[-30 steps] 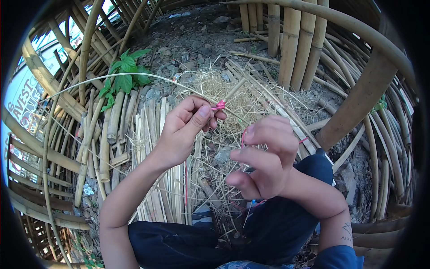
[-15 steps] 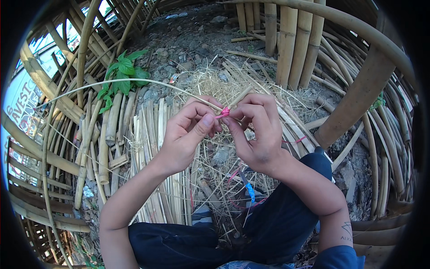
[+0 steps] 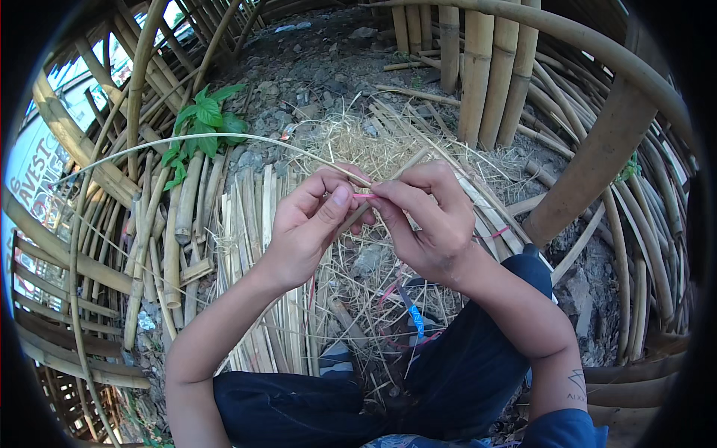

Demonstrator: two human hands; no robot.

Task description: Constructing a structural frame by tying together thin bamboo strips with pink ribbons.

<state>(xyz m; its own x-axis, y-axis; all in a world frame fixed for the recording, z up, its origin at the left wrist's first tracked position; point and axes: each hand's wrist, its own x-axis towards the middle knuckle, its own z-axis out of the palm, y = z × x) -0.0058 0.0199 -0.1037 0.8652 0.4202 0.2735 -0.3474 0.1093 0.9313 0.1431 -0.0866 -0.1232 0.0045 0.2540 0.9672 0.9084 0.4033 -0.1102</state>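
Note:
In front of my chest, both hands meet over two crossing bamboo pieces. A long thin bamboo strip (image 3: 231, 136) arcs from the far left into my left hand (image 3: 310, 224), whose fingers and thumb are closed around it. The end of a second bamboo strip (image 3: 412, 160) sticks up behind the fingers of my right hand (image 3: 429, 213). Between the hands a short stretch of pink string (image 3: 364, 196) runs at the crossing. My right thumb and forefinger pinch it there and hide most of the joint.
Split bamboo slats (image 3: 258, 224) lie at left beneath my arm. A knife with a blue-wrapped handle (image 3: 416, 319) lies among shavings (image 3: 366, 145) by my right leg. Thick upright bamboo poles (image 3: 478, 82), a slanted post (image 3: 590, 164) and a leafy plant (image 3: 205, 123) stand around.
My right fingers have closed over the pink knot that showed before. My right hand has turned slightly, and a pink strand now shows below my left hand.

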